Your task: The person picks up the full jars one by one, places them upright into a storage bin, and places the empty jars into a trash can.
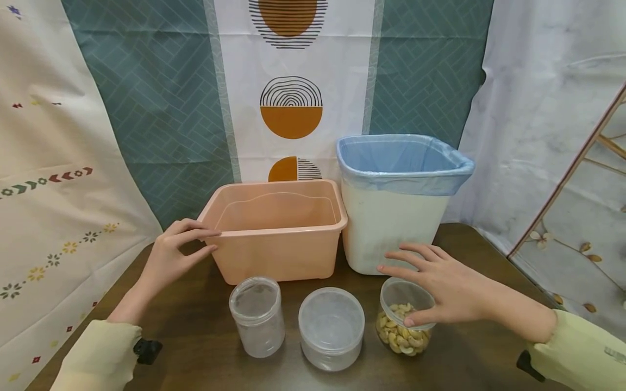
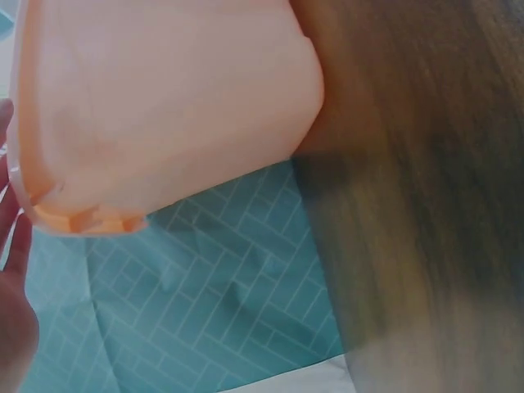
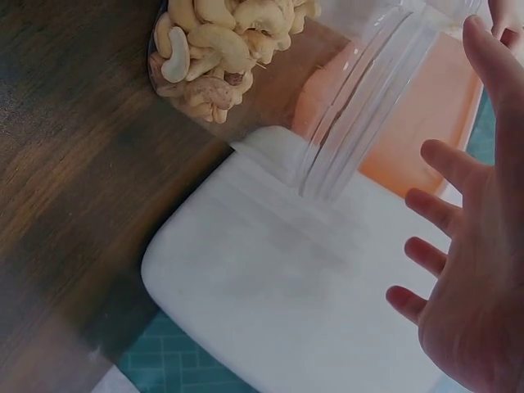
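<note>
Nearest you, the middle jar (image 1: 331,331) stands beside the cashew jar (image 1: 403,335). Your right hand (image 1: 452,288) spreads loose, empty at that jar's rim; your left hand (image 1: 168,252) touches the tub (image 1: 281,258) with relaxed fingers. For steadiness, wrap the jar's walls evenly.

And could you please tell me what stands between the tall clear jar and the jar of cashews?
In the head view, a wider clear jar stands between the tall clear jar and the jar of cashews.
</note>
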{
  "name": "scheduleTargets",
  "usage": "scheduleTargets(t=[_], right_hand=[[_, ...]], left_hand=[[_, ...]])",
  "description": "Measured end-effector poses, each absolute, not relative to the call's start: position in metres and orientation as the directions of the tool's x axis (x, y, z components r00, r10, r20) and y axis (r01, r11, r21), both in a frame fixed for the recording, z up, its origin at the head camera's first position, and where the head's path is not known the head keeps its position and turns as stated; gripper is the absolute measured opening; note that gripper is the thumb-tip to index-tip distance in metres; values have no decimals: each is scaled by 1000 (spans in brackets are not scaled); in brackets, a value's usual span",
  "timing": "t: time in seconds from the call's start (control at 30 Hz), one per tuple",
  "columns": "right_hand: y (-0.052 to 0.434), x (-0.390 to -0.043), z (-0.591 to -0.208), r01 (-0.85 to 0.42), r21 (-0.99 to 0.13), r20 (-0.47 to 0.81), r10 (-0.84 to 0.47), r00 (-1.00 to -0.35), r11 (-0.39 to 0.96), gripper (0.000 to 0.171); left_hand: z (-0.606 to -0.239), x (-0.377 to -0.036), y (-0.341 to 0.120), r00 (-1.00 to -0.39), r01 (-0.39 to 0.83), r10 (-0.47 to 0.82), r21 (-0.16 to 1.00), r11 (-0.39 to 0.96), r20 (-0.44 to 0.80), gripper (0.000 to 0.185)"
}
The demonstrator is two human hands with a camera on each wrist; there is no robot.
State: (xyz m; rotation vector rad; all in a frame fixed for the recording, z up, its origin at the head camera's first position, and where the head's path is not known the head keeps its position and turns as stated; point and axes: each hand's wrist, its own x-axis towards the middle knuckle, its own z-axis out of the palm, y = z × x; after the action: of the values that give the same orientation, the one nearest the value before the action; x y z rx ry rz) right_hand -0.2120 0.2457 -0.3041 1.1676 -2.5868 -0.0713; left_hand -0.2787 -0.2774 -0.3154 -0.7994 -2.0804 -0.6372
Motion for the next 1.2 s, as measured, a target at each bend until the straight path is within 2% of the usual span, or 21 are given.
scheduleTargets(t=[0.33,0.57,0.83,0.97,1.2], right_hand=[[245,-211,-305,-743,120,176,-751,-637,659,86],[245,-213,-305,-753,83,83,-757,-648,653,85],[244,-219,-298,-772,-41,-14,-773,-634,634,88],[243,-222,-293,-765,-94,-70,-771,-633,637,86],[238,-226,-278,-778,-96,-132,-783,-608,621,91]], left_hand=[[-324,-286,-270,-443,731,210,215,647,872,34],[-323,-285,-272,-493,693,201,242,679,846,31],[-324,-283,-271,-480,693,193,235,682,856,32],[-325,-283,-270,-499,690,187,257,677,846,31],[-328,-284,-268,-510,680,175,271,682,842,31]])
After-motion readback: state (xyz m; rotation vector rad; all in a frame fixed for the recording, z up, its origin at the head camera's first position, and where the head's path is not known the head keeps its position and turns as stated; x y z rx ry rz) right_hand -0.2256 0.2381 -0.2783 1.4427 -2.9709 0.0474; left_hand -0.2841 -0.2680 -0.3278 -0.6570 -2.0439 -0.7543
